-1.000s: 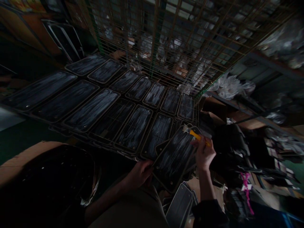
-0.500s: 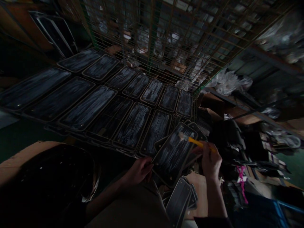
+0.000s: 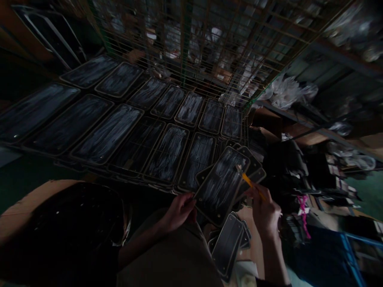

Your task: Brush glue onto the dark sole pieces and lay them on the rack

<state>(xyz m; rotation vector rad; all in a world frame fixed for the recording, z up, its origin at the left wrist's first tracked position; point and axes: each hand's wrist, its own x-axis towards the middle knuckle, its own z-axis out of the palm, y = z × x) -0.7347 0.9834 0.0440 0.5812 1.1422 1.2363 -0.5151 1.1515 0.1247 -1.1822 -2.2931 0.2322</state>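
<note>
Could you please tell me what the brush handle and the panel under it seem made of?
Brush handle: perhaps plastic or painted wood, from its even yellow-orange finish; too dim to settle. Panel: perhaps plastic or coated board, from its flat dark face, streaked whitish and pale-edged.

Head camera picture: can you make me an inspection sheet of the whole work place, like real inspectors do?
Surface: mostly hidden under two rows of dark panels, many with whitish streaks.
Job's things: an askew panel, streaked too, overlaps others; the yellow-handled brush has its tip at that panel's upper right side; contact is hard to tell.
Clutter: small overlapping plates at lower right; pink string farther right.
Grips: left hand pinches the askew panel's near left corner; right hand holds the brush.
Cables: nothing seen.
Surroundings: dim; green-framed wire mesh behind, clear plastic bags at right.
</note>
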